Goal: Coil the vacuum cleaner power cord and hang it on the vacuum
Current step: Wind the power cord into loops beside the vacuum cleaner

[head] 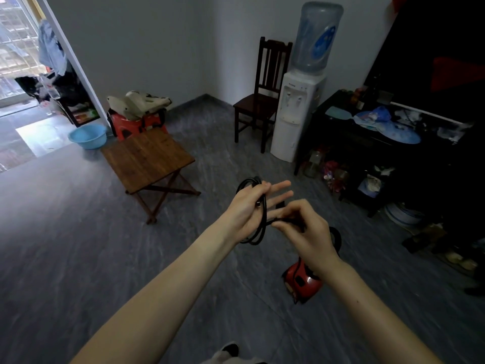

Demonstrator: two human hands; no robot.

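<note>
A black power cord (258,233) is looped in several turns around my left hand (249,206), whose thumb pins the loops while the fingers stretch out. My right hand (304,227) pinches a strand of the cord just right of the coil, fingers closed on it. Below my right wrist the red and black vacuum cleaner (301,281) stands on the grey floor, partly hidden by my right forearm. A dark loop of cord shows behind my right hand, running down toward the vacuum.
A low wooden folding table (147,158) stands to the left, with a blue basin (88,136) and a red stool behind it. A dark wooden chair (258,101) and a white water dispenser (296,114) stand against the far wall. A cluttered dark cabinet (380,143) fills the right side.
</note>
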